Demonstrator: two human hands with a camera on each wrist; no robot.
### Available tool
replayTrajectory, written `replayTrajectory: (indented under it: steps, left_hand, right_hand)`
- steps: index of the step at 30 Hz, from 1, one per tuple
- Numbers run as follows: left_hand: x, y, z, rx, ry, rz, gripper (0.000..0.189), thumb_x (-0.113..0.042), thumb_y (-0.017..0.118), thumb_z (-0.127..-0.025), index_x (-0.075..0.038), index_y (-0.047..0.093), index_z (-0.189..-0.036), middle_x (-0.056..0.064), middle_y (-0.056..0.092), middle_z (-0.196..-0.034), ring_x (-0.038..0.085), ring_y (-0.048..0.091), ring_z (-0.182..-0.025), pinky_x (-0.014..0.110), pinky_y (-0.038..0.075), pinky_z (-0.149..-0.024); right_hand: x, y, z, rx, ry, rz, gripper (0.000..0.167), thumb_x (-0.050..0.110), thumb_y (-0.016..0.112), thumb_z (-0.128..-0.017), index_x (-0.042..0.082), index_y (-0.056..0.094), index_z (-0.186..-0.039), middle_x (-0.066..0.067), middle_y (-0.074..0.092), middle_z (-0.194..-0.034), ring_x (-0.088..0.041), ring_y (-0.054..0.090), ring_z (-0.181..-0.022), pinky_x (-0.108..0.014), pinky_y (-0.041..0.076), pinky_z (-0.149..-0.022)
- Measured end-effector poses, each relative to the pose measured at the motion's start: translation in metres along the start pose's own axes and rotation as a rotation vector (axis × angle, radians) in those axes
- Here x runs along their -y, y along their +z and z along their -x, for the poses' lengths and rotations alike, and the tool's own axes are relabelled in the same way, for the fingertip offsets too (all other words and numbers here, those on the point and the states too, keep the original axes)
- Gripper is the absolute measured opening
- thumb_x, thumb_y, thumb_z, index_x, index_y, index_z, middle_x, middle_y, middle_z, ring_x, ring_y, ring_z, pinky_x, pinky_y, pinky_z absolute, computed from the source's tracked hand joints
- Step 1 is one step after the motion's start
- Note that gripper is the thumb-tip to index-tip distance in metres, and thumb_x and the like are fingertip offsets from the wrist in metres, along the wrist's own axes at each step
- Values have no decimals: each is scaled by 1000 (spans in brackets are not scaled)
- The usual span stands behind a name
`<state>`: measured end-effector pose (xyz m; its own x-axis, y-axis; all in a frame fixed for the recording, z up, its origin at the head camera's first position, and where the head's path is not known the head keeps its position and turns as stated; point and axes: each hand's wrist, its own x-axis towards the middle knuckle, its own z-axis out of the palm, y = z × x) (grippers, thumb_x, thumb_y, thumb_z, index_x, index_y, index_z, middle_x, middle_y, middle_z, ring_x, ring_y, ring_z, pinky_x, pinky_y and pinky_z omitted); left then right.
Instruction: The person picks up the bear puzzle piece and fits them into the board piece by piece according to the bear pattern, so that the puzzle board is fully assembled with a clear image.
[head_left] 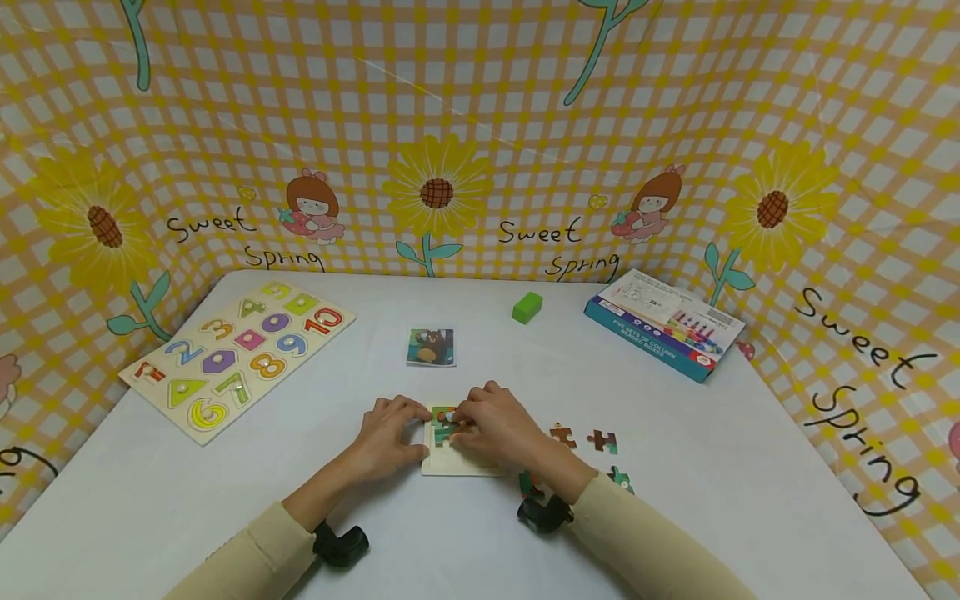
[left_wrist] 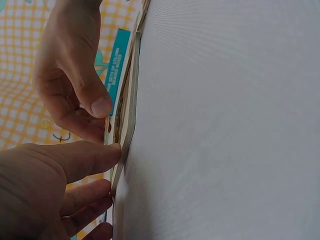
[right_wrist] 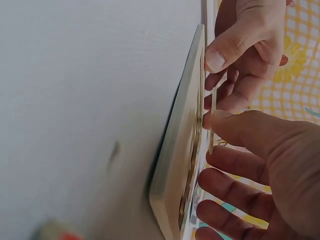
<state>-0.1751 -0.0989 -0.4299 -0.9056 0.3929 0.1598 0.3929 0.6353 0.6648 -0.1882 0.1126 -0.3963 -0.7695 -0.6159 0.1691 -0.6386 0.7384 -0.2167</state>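
A small wooden puzzle board (head_left: 461,468) lies in front of me, with colourful pieces set in its upper left part. My left hand (head_left: 386,435) holds the board's left edge, thumb near the middle and forefinger by the far corner. Above the board, my right hand (head_left: 498,425) pinches a thin puzzle piece (right_wrist: 214,100) between thumb and forefinger, seen edge-on in the right wrist view. The other right fingers are spread beside it. Right of the board lie loose puzzle pieces, among them a brown one (head_left: 602,441) and a green one (head_left: 620,479).
Beyond the board lies a square bear picture (head_left: 431,347). A green block (head_left: 527,307) sits farther back. The number board (head_left: 247,354) is at the left, a flat teal-sided box (head_left: 663,325) at the back right. Checked cloth (head_left: 480,108) rises behind the white table.
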Motion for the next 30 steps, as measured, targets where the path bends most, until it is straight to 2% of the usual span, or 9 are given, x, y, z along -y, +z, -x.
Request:
replayTrajectory:
  steps: [8,30]
  left_hand:
    - [0,0,1,-2,10,-1,39,-9,77,-74,-4,65,-111,5,57,-116,30,43,-107,50,29,-88]
    - [-3,3,0,-55,-4,-12,33,-10,78,-73,-8,68,-104,3,59,-110,28,44,-104,50,31,-86]
  right_hand:
    - [3,3,-3,24,11,13,23,32,76,-82,14,74,-95,1,62,-89,-18,46,-80,-34,39,-71]
    - [5,6,-2,-21,-28,70,24,33,77,-81,14,75,-94,0,61,-86,-18,46,-78,-32,39,-68]
